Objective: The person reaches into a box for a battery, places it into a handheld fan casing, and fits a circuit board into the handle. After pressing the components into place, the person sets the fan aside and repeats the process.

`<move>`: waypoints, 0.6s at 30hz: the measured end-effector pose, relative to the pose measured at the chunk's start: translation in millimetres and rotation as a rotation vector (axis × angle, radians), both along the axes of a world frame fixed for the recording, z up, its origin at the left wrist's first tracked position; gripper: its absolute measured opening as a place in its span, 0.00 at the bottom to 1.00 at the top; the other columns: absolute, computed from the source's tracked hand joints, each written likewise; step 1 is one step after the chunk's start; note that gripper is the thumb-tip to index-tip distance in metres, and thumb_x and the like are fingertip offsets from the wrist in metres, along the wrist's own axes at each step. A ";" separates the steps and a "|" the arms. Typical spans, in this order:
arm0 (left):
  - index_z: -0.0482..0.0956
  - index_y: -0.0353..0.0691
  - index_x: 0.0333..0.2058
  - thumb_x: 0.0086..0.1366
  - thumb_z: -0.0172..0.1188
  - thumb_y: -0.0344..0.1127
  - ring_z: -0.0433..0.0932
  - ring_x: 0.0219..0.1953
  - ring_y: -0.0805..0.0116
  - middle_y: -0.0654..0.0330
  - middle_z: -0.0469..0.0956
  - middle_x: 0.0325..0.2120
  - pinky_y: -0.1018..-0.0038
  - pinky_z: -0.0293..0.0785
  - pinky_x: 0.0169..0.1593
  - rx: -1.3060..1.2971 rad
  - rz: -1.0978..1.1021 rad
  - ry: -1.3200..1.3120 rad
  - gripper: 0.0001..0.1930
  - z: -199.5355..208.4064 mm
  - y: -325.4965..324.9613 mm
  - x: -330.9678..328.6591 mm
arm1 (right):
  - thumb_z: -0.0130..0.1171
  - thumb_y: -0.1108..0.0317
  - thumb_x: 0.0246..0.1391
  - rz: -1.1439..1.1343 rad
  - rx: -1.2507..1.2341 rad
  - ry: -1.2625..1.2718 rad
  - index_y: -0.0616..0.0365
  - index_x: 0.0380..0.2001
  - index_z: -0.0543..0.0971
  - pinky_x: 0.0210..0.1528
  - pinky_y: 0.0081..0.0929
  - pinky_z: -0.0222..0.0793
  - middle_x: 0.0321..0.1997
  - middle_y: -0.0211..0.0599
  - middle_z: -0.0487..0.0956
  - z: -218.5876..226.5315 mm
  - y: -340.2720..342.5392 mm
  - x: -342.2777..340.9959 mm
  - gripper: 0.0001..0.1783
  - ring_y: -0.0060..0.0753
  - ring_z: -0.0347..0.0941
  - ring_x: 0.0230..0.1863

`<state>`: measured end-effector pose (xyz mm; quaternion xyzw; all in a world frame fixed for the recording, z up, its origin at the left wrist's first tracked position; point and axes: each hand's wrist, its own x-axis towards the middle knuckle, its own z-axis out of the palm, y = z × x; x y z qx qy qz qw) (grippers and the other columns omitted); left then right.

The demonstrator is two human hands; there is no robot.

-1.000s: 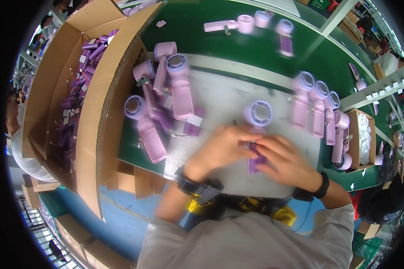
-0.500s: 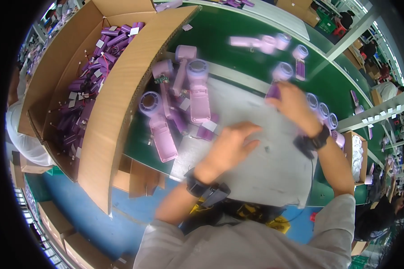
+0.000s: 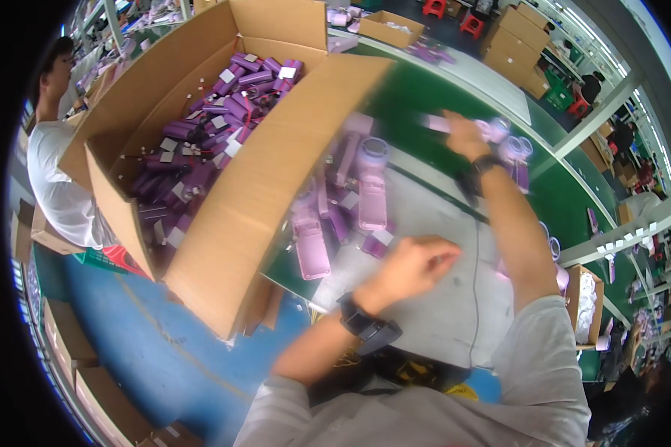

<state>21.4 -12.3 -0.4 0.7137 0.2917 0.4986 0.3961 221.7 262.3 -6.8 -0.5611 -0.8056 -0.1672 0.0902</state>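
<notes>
Pink fan (image 3: 435, 124) sits beyond the grey mat (image 3: 425, 201) on the green table (image 3: 408, 91), partly covered by the right hand (image 3: 466, 137); whether its blurred fingers pinch anything, I cannot tell. Over the mat hangs the left hand (image 3: 416, 270), fingers curled. Left of the mat, a carton (image 3: 276, 153) holds purple cells (image 3: 256, 77).

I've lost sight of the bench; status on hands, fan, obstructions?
Left hand curled over grey worktop, no item visible. Right hand at pink fan, grip unclear. Other fans close beside it.
</notes>
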 end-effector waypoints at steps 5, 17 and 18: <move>0.83 0.38 0.37 0.58 0.64 0.25 0.81 0.26 0.67 0.56 0.81 0.26 0.75 0.75 0.28 0.033 -0.021 -0.048 0.08 -3.0 3.1 6.0 | 0.66 0.70 0.43 -0.035 -0.225 -0.107 0.57 0.50 0.78 0.52 0.42 0.75 0.47 0.44 0.81 15.1 2.4 12.9 0.26 0.51 0.79 0.48; 0.75 0.34 0.47 0.64 0.63 0.32 0.77 0.18 0.75 0.60 0.77 0.16 0.74 0.70 0.22 -0.345 0.609 0.205 0.14 35.3 -41.9 -71.2 | 0.62 0.75 0.39 0.511 -0.077 0.086 0.56 0.32 0.76 0.34 0.38 0.75 0.36 0.36 0.74 60.4 -277.1 14.0 0.13 0.43 0.77 0.35; 0.75 0.33 0.46 0.65 0.63 0.32 0.77 0.18 0.74 0.59 0.78 0.17 0.74 0.70 0.22 -0.367 0.632 0.252 0.14 29.9 -41.3 -76.5 | 0.61 0.76 0.37 0.507 -0.096 0.113 0.56 0.32 0.76 0.35 0.37 0.75 0.35 0.35 0.73 56.4 -297.8 11.9 0.14 0.40 0.76 0.35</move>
